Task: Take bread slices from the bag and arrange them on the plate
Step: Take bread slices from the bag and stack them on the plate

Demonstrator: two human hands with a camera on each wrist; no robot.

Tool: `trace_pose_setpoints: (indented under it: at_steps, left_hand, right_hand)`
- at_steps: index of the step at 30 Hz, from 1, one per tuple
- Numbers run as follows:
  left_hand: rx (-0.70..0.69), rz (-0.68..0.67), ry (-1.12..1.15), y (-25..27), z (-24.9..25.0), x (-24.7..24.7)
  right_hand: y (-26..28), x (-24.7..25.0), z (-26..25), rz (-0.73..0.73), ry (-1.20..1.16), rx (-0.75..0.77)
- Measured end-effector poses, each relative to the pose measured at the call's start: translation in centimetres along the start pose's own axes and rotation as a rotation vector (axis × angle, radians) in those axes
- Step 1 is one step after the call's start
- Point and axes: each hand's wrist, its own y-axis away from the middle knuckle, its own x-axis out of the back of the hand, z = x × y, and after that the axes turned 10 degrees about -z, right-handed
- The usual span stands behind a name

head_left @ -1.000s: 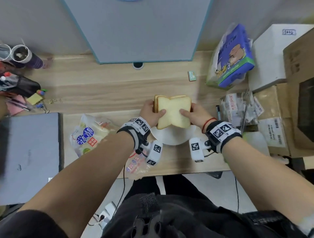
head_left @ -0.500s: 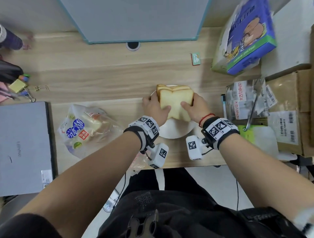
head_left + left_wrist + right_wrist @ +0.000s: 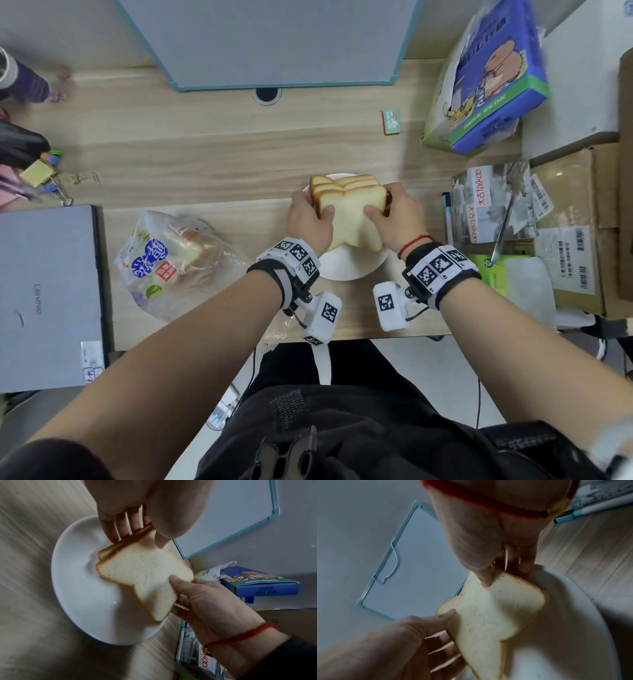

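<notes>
A stack of white bread slices (image 3: 349, 212) is held tilted over the white plate (image 3: 346, 269), its far edge down near the plate. My left hand (image 3: 308, 219) pinches the stack's left side, thumb on top and fingers underneath. My right hand (image 3: 394, 216) pinches the right side the same way. The left wrist view shows the bread slices (image 3: 142, 572) over the plate (image 3: 82, 601), with the right hand (image 3: 192, 597) at their near corner. In the right wrist view the top slice (image 3: 496, 612) sits between both thumbs. The bread bag (image 3: 174, 263) lies left of the plate.
A closed laptop (image 3: 48, 294) lies at the left. A whiteboard (image 3: 274, 41) leans at the back. A blue tissue pack (image 3: 486, 78), cardboard boxes (image 3: 579, 233), a pen (image 3: 447, 216) and packets crowd the right. Clips and stationery lie at the far left.
Both hands have brought the stack of slices down toward the plate and tilted its far edge lower. The head view has shifted closer.
</notes>
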Motion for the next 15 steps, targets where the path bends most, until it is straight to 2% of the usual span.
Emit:
trace_pose_setpoints:
  at_steps: [9,15]
  left_hand:
    - [0.046,-0.021,-0.051,0.4,-1.1,0.3]
    - [0.074,-0.007,-0.056,0.5,-2.0,0.3]
  right_hand:
    - [1.2,-0.5,0.8,-0.03,0.012,-0.022]
    - [1.3,-0.7,1.3,0.028,-0.081,-0.054]
